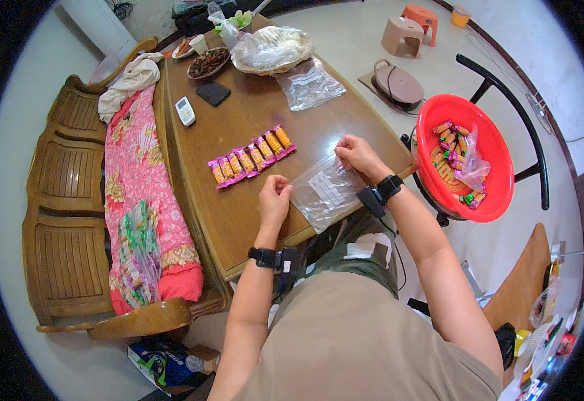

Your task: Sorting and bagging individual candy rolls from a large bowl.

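Note:
Both my hands hold a clear plastic bag (326, 193) over the near edge of the wooden table (251, 220). My left hand (275, 199) pinches its left top corner between thumb and fingers. At the opposite corner, my right hand (358, 154) grips the plastic with bent fingers. The bag looks flat and bears a white printed panel. Beyond my left hand lies a slanting row of several small snack packets (251, 157) in purple and orange wrappers, side by side. More clear plastic bags (309, 84) rest farther up the table.
A red plastic basin (497, 165) with loose packets and a crumpled bag stands at the right. Farther up the table are a white remote control (185, 111), a black flat object (213, 93), a dish of dark food (208, 63) and a covered basket (272, 49). Bagged packets (139, 255) lie on the bench.

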{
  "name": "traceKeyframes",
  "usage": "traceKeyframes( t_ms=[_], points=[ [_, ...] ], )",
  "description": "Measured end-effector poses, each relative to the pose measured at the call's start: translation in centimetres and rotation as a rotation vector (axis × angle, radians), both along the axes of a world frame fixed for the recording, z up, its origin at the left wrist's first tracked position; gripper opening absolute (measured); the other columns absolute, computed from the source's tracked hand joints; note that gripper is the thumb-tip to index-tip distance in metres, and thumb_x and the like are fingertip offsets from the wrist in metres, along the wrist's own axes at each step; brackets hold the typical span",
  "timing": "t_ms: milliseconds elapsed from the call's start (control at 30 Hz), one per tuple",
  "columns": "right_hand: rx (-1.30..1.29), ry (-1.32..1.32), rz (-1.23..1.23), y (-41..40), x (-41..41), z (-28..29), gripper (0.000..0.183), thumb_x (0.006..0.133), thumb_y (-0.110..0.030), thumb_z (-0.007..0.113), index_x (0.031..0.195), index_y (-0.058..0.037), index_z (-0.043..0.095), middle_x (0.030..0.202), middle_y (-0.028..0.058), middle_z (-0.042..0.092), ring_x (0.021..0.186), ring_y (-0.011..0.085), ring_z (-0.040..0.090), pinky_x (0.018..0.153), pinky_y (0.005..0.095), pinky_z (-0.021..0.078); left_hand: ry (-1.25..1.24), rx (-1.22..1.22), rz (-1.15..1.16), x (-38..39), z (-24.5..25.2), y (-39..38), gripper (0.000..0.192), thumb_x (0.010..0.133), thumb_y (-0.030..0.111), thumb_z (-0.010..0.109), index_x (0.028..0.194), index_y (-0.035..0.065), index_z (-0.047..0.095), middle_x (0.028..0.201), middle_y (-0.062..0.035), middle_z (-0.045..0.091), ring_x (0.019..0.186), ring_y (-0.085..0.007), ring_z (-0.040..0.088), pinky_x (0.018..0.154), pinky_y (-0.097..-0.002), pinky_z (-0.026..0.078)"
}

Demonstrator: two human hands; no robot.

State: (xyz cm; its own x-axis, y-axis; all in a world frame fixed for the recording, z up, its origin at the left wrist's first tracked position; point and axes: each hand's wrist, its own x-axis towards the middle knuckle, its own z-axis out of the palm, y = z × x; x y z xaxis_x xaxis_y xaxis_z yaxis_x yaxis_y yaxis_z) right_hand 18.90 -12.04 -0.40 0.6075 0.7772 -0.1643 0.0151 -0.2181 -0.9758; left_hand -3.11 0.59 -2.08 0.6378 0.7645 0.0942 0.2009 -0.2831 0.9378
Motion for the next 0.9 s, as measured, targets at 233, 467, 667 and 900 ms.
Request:
traceKeyframes(
  t_ms=[233,467,667,900],
  points=[
    [-0.081,-0.542,-0.145,-0.4,-1.1,-1.2,0.013,0.082,-0.015,0.060,0.086,-0.0026,0.060,0.075,0.0146,0.065,0.064,0.0290,0.063,0.062,0.0373,0.0504,0.173,0.724,-0.065,1.7,2.9,0.3,0.018,0.080,0.006,0.060,0.098,0.0023,0.059,0.109,-0.0145,0.059,0.106,-0.0319,0.053,0.089,-0.0402,0.043],
    [-0.078,-0.661,-0.223,-0.6,-2.6,-0.5,0.014,0.082,-0.017,0.060,0.088,-0.0039,0.060,0.078,0.0176,0.065,0.074,0.0360,0.064,0.069,0.0430,0.0510,0.164,0.806,-0.268,3.0,0.8,-3.8,0.044,0.084,0.014,0.059,0.125,-0.0003,0.050,0.133,-0.0186,0.047,0.125,-0.0346,0.042,0.104,-0.0427,0.035],
    [-0.173,-0.811,-0.213,-0.8,-2.7,-0.6,0.011,0.083,-0.015,0.059,0.088,-0.0055,0.058,0.075,0.0186,0.065,0.072,0.0377,0.063,0.066,0.0462,0.0503,0.377,0.758,-0.367,2.7,0.2,-3.9,0.061,0.086,0.031,0.059,0.136,0.0018,0.040,0.146,-0.0185,0.032,0.137,-0.0339,0.026,0.109,-0.0520,0.024],
    [-0.118,-1.033,-0.196,-2.1,-3.2,1.1,0.021,0.082,-0.014,0.057,0.101,-0.0054,0.058,0.107,0.0175,0.061,0.099,0.0339,0.059,0.080,0.0419,0.0483,0.420,0.769,-0.357,2.8,0.3,-4.1,0.062,0.087,0.035,0.056,0.137,0.0038,0.039,0.148,-0.0167,0.029,0.138,-0.0328,0.024,0.109,-0.0525,0.022]
  ],
)
